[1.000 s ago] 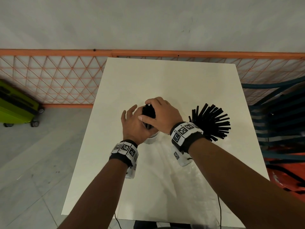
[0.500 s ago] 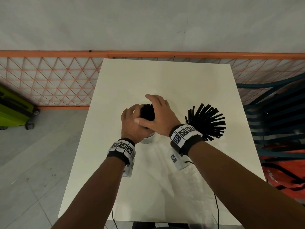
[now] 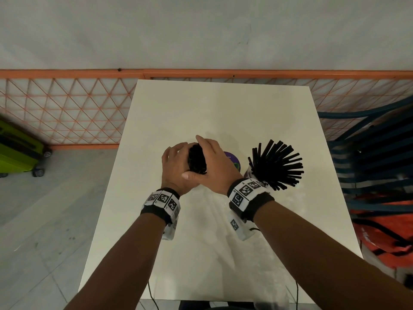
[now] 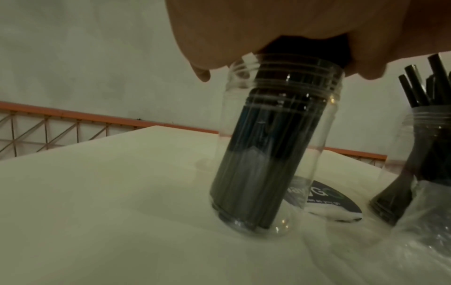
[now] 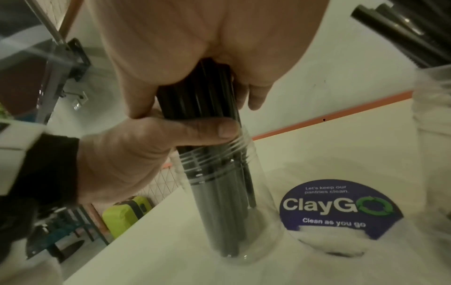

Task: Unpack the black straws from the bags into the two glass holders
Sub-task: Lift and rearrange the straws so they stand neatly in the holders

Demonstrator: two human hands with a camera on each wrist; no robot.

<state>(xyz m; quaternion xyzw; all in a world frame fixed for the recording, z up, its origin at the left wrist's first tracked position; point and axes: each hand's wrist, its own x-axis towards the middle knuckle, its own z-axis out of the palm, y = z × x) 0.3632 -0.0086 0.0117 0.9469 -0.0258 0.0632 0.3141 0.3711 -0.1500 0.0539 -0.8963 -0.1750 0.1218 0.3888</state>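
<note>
A tight bundle of black straws (image 3: 196, 161) stands in a clear glass holder (image 4: 268, 146) at the table's middle, its lower ends at the glass bottom (image 5: 227, 221). My left hand (image 3: 177, 166) grips the bundle from the left, thumb (image 5: 195, 133) lying across it just above the rim. My right hand (image 3: 213, 161) wraps the upper part of the bundle (image 5: 197, 96) from the right. To the right, the second glass holder (image 4: 431, 158) is full of black straws (image 3: 277, 164) that fan outward.
A round purple "ClayGO" sticker (image 5: 338, 209) lies on the white table (image 3: 223, 113) between the two holders. Crumpled clear plastic (image 4: 424, 243) lies near the right holder. Beyond the table runs an orange mesh fence (image 3: 67, 113); dark chairs (image 3: 368, 157) stand at the right.
My left hand's fingers, spread a second ago, have closed in on the bundle. My right hand has shifted further over its top. The right holder has stayed put.
</note>
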